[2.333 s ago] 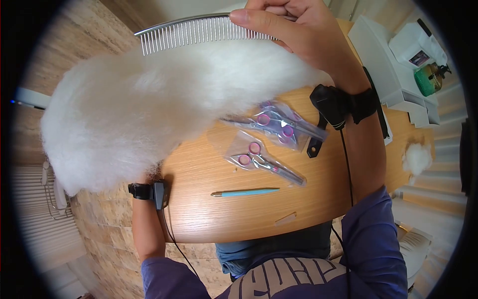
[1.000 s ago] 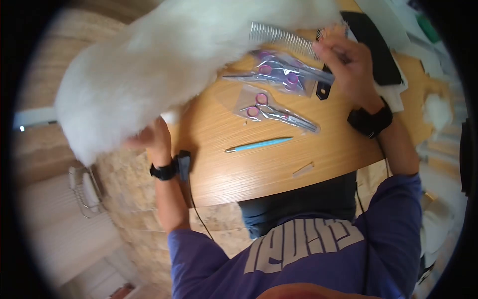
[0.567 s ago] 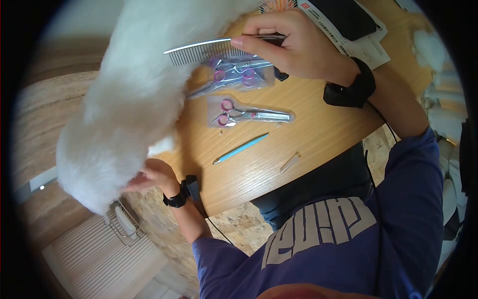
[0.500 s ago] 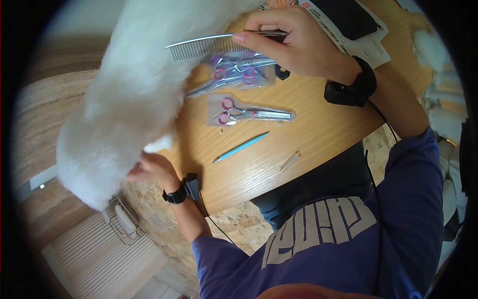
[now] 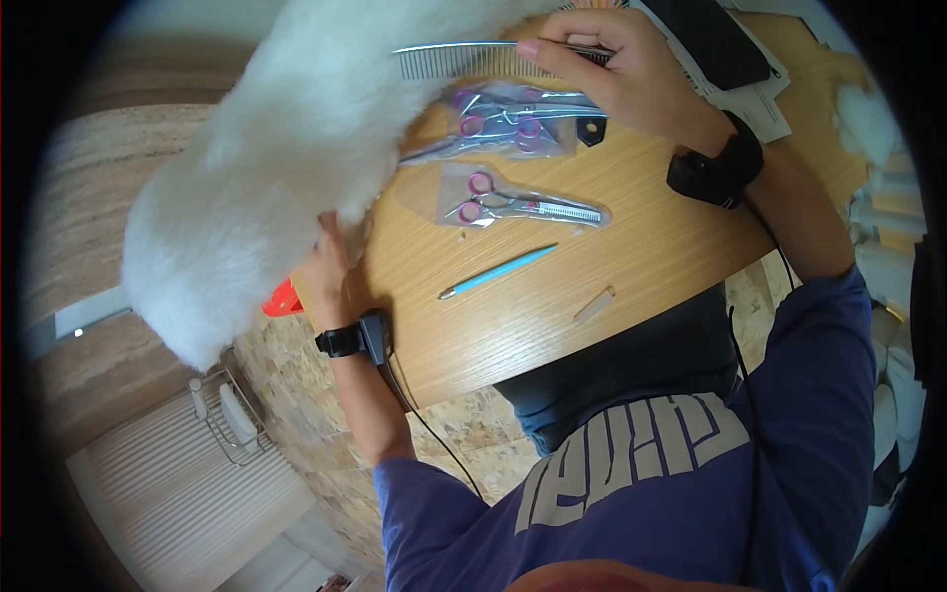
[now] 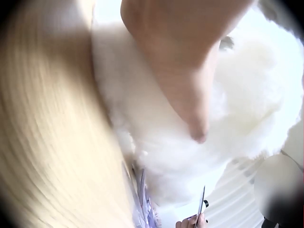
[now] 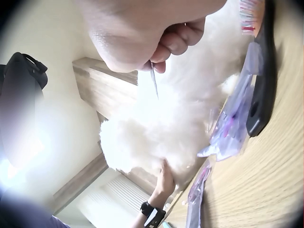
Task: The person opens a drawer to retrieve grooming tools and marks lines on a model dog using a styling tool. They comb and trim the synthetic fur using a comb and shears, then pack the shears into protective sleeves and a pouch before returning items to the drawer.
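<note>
A large white furry body (image 5: 227,197) stretches over the left part of the wooden table (image 5: 513,335) and past its edge. Against its lower side lies my left hand (image 5: 330,261), a straight finger touching the fur in the left wrist view; its other fingers are partly hidden. My right hand (image 5: 631,74) pinches the end of a metal comb (image 5: 464,61) between thumb and curled fingers, its teeth down, the far end over the fur. In the right wrist view the comb (image 7: 154,80) appears edge-on in front of the fur.
Bagged scissors with pink rings (image 5: 523,118), bagged thinning scissors (image 5: 528,205), a light blue pen (image 5: 501,270) and a small clear piece (image 5: 594,306) lie on the table. A black case (image 5: 710,44) rests on papers at the back right. A red object (image 5: 283,299) shows left of the table.
My left hand has moved up and right along the fur, its fingers now pointing up. The comb has shifted slightly right and up in my right hand. A red object has come into sight.
</note>
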### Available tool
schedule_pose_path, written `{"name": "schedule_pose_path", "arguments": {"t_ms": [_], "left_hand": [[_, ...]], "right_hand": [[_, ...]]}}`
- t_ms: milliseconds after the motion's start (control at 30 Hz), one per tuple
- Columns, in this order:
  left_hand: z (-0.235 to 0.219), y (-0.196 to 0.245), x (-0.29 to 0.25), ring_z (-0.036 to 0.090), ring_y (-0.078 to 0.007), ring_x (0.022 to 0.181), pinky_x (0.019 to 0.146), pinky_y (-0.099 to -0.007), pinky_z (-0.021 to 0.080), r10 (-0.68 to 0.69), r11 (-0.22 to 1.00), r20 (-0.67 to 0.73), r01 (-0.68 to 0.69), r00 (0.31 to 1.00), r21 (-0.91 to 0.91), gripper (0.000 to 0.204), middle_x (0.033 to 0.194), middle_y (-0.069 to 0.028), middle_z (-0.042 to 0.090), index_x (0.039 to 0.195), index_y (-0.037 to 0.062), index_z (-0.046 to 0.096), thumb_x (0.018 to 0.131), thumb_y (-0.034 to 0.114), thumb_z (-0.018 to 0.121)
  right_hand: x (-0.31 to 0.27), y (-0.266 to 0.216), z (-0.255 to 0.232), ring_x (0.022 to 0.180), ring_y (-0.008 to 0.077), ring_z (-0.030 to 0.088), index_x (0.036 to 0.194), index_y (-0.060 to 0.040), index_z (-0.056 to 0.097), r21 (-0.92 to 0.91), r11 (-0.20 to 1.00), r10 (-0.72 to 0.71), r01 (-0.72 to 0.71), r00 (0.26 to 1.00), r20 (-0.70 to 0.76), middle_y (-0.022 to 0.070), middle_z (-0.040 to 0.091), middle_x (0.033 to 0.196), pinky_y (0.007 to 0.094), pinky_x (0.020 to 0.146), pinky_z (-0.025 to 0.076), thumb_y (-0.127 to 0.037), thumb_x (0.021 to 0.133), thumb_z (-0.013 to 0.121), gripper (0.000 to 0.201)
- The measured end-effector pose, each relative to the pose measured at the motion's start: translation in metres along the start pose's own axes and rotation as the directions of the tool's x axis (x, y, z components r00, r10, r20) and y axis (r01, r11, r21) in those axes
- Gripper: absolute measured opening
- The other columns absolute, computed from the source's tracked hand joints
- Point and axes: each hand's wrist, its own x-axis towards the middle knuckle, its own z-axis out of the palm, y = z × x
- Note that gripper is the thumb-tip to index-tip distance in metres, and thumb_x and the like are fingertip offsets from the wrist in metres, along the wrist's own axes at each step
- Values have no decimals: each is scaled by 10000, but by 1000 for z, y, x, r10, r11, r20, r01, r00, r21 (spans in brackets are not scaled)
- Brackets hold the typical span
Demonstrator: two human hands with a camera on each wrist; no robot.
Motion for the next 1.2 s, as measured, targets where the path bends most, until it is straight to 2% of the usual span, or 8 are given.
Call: {"name": "schedule_pose_path", "arguments": {"t_ms": [267, 433, 767, 833, 967, 1033, 1133, 1200], "left_hand": [[18, -24, 17, 549, -447, 639, 634, -524, 426, 473, 881, -246, -458, 846, 121, 528, 678, -273, 563, 874, -53, 603, 1044, 433, 489], [-7, -8, 14, 451, -245, 652, 625, -475, 380, -112, 962, -76, 89, 991, -260, 591, 685, -143, 532, 875, -46, 561, 1124, 437, 326], [1, -66, 33, 601, -294, 1216, 1059, -387, 485, 124, 839, -176, -198, 977, -508, 557, 1386, -232, 582, 1430, -115, 433, 1142, 340, 291], [-4, -65, 23, 532, -324, 1339, 1146, -419, 431, -128, 505, 53, 111, 990, -856, 504, 1482, -237, 496, 1504, -97, 333, 1119, 228, 358], [-2, -97, 27, 523, -359, 1341, 1172, -449, 391, 13, 581, 46, 30, 999, -814, 575, 1475, -273, 485, 1517, -93, 328, 1034, 174, 492], [0, -105, 29, 518, -364, 1339, 1170, -434, 380, 345, 932, -203, -360, 916, -41, 568, 1463, -275, 496, 1500, -111, 338, 1039, 184, 491], [18, -134, 29, 515, -360, 1323, 1148, -421, 380, 353, 920, -241, -289, 904, 264, 502, 1430, -285, 510, 1443, -127, 380, 1076, 210, 441], [10, -67, 22, 552, -332, 1230, 1082, -409, 420, 103, 985, -263, -135, 959, -104, 499, 1342, -267, 551, 1423, -129, 392, 1093, 245, 419]], "right_hand": [[-3, 10, -5, 588, 66, 510, 889, 28, 709, -49, 998, 37, -41, 996, -77, 47, 623, 671, 253, 533, 385, -138, 982, 703, 191], [-1, 8, -12, 533, 80, 469, 890, 11, 721, -175, 979, -84, 103, 990, 113, 31, 591, 633, 254, 504, 334, -144, 976, 719, 177], [-4, -2, -4, 480, 164, 528, 805, -9, 726, -81, 978, -170, 192, 959, 227, 101, 634, 613, 293, 486, 386, -179, 934, 750, 214], [-3, -4, -5, 482, 178, 542, 795, -3, 722, -110, 985, -106, 136, 963, 246, 122, 642, 621, 301, 495, 406, -224, 931, 753, 261], [-6, -12, -3, 471, 191, 542, 780, 0, 708, -86, 991, -73, 103, 952, 298, 124, 634, 606, 300, 496, 418, -223, 931, 752, 272], [-6, -13, 0, 469, 195, 543, 773, -1, 702, -81, 989, -92, 124, 943, 320, 125, 630, 601, 302, 496, 423, -222, 932, 749, 276], [-6, -5, 1, 458, 185, 507, 773, -13, 697, -90, 983, -128, 161, 946, 298, 90, 608, 582, 303, 467, 373, -168, 938, 741, 230], [-7, 0, 2, 481, 190, 515, 792, -6, 698, -149, 986, -21, 67, 957, 289, 96, 614, 601, 307, 487, 392, -192, 949, 735, 246]]}}
